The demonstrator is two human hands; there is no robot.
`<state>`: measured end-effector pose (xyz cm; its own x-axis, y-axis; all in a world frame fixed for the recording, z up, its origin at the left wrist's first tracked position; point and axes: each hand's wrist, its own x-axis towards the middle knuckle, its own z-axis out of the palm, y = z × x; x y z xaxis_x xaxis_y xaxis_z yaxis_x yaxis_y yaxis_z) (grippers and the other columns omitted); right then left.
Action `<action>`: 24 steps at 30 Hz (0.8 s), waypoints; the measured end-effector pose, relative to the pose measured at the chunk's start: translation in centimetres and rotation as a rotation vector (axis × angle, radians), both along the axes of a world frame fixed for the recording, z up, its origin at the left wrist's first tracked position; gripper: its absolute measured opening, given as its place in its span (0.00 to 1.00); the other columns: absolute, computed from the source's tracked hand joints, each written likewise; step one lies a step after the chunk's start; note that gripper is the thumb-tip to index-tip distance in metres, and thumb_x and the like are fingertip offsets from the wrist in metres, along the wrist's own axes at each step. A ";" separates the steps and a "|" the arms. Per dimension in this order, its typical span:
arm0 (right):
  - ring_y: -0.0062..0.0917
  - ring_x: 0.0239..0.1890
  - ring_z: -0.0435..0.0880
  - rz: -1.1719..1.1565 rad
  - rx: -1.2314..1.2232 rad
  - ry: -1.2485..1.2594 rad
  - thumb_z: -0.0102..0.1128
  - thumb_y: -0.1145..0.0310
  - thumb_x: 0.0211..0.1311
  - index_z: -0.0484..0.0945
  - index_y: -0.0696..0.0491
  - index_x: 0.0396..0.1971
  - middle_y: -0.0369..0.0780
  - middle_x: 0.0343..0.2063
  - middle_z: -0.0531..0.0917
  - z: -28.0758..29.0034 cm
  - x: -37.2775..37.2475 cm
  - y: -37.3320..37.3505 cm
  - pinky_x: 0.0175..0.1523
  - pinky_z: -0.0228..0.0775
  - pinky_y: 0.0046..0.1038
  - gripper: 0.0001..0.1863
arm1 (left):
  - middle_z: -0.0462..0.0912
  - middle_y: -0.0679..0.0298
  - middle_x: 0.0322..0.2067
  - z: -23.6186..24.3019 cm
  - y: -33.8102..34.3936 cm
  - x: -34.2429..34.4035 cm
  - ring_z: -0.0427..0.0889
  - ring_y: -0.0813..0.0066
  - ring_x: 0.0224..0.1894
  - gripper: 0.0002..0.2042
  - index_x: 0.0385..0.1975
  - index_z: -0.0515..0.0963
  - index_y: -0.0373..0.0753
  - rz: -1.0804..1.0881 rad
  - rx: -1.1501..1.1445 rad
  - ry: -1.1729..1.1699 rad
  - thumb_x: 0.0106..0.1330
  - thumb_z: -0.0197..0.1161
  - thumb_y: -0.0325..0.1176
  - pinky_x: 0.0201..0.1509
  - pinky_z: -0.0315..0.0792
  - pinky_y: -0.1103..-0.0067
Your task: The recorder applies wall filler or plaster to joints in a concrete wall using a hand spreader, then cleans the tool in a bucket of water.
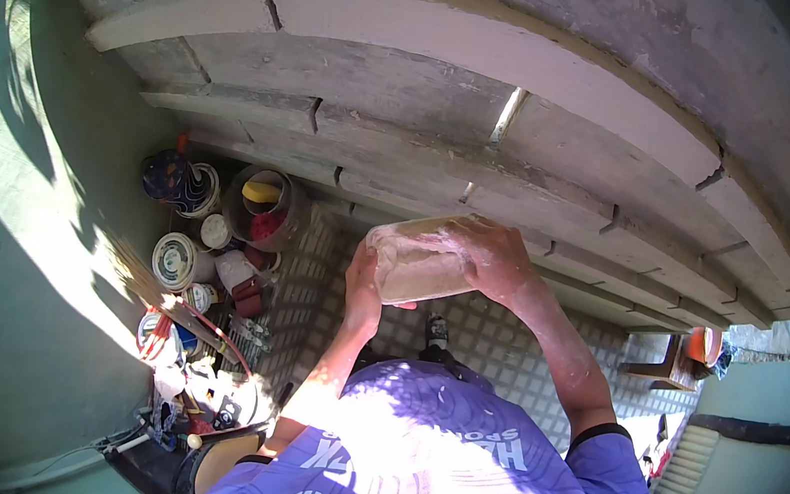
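In front of my chest I hold a pale rectangular tray-like piece [422, 273], coated with whitish, plaster-like material and hollowed in its middle. Its exact kind cannot be made out. My left hand [364, 285] grips its left end, with fingertips showing under the lower edge. Across its upper right corner, my right hand [496, 259] is closed, its skin dusted with white. Part of the piece's right side is hidden behind that hand.
Long whitish shelves [430, 141] rise in tiers ahead. On the left, buckets [179, 262] and a tub with a yellow thing [261, 193] crowd the floor beside a green wall [15, 295]. A small wooden bench [666, 366] stands at right on the tiled floor [554, 335].
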<state>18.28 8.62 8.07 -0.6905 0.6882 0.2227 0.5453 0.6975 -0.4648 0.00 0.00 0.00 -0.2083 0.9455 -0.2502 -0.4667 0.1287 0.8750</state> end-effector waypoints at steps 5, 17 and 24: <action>0.37 0.45 0.82 0.078 -0.043 -0.011 0.61 0.79 0.44 0.78 0.50 0.46 0.40 0.42 0.83 -1.2 -0.9 -0.4 0.48 0.76 0.37 0.23 | 0.72 0.56 0.54 0.0 0.0 -1.2 0.82 0.58 0.46 0.24 0.62 0.60 0.38 -0.005 -0.021 -0.047 0.73 0.41 0.46 0.22 0.84 0.66; 0.36 0.42 0.82 0.029 0.127 0.051 0.62 0.77 0.44 0.77 0.48 0.47 0.38 0.39 0.83 -0.6 -0.9 0.4 0.43 0.77 0.36 0.25 | 0.72 0.56 0.53 0.1 -0.2 -0.9 0.81 0.60 0.46 0.24 0.61 0.61 0.38 0.010 0.048 -0.040 0.72 0.43 0.47 0.22 0.84 0.67; 0.39 0.43 0.82 0.141 0.044 0.031 0.62 0.79 0.42 0.78 0.52 0.45 0.42 0.42 0.83 -0.8 -0.7 -0.7 0.46 0.77 0.37 0.24 | 0.74 0.56 0.52 0.2 -0.2 -0.5 0.82 0.62 0.45 0.27 0.61 0.63 0.38 0.064 0.028 0.026 0.70 0.45 0.51 0.20 0.83 0.68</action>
<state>17.56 7.91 7.32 -0.7722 0.5737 0.2730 0.4261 0.7864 -0.4472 -0.53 -0.17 0.18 -0.2748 0.9365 -0.2179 -0.4504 0.0749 0.8897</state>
